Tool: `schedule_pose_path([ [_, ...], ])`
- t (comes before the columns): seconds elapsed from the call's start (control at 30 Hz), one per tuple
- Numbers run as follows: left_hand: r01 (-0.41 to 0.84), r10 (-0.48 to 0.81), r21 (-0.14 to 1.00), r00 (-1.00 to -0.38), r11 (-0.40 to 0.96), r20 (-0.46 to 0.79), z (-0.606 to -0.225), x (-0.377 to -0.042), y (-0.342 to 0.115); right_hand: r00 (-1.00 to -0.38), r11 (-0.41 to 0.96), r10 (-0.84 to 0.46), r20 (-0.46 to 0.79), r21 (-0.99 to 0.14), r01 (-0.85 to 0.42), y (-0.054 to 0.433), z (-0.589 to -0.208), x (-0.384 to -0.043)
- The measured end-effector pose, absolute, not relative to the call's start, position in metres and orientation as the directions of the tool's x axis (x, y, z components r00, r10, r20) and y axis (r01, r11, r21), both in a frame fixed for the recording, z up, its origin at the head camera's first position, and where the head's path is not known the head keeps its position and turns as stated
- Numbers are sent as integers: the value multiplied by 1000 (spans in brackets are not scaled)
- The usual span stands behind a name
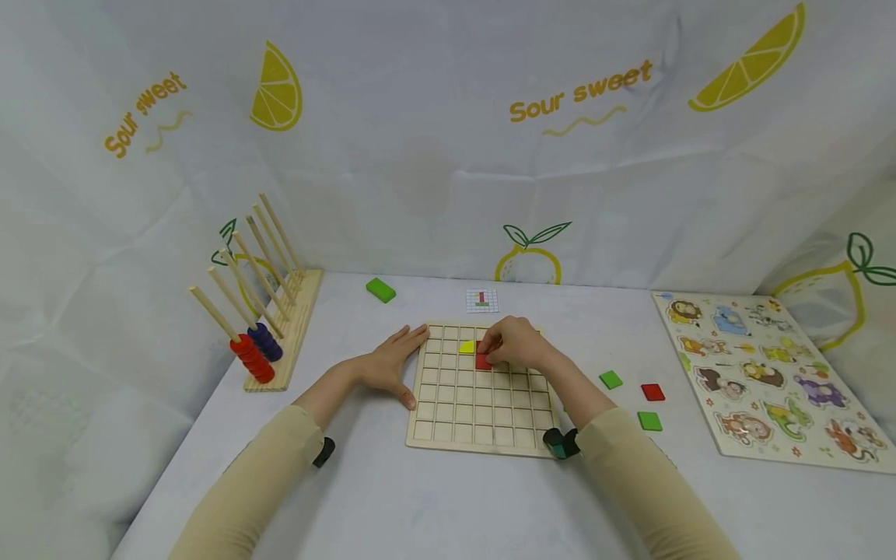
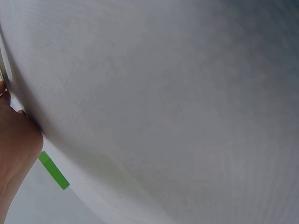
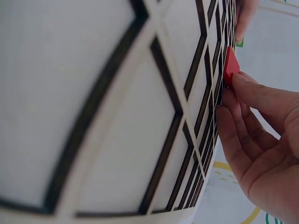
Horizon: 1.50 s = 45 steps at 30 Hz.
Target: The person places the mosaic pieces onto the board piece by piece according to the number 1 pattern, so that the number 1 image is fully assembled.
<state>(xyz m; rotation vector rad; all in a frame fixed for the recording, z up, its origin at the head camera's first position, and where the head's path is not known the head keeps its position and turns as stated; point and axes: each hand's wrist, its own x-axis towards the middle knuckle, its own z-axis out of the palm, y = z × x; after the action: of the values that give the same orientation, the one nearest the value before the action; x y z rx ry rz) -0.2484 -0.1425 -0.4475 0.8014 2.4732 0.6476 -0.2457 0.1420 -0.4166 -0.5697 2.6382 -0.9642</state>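
A wooden grid board point(image 1: 483, 450) lies flat on the white table. My right hand point(image 1: 516, 342) is over its upper middle, pinching a red square tile point(image 3: 230, 66) that stands tilted above the grid in the right wrist view. Red point(image 1: 483, 362) shows under the fingertips in the head view; whether it is one tile or two I cannot tell. Just left of it, a yellow piece point(image 1: 467, 347) with a curved edge sits in a cell. My left hand point(image 1: 387, 367) rests at the board's left edge, fingers and thumb spread, holding nothing.
Behind the board lie a small pattern card point(image 1: 482, 301) and a green block point(image 1: 381, 290). To the right are green tiles point(image 1: 649, 421), a red tile point(image 1: 652, 392) and an animal puzzle board point(image 1: 777, 381). A peg rack point(image 1: 301, 311) with red and blue rings stands left.
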Motion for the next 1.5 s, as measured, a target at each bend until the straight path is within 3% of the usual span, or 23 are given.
schedule_pose_path([
  [1.03, 437, 651, 561, -714, 703, -260, -450, -251, -144, -891, 716, -432, -136, -652, -248, 142, -421, -249],
  [1.5, 433, 653, 569, -711, 699, -261, -449, -250, -144, -909, 705, -407, -92, -664, -248, 168, -407, -254],
])
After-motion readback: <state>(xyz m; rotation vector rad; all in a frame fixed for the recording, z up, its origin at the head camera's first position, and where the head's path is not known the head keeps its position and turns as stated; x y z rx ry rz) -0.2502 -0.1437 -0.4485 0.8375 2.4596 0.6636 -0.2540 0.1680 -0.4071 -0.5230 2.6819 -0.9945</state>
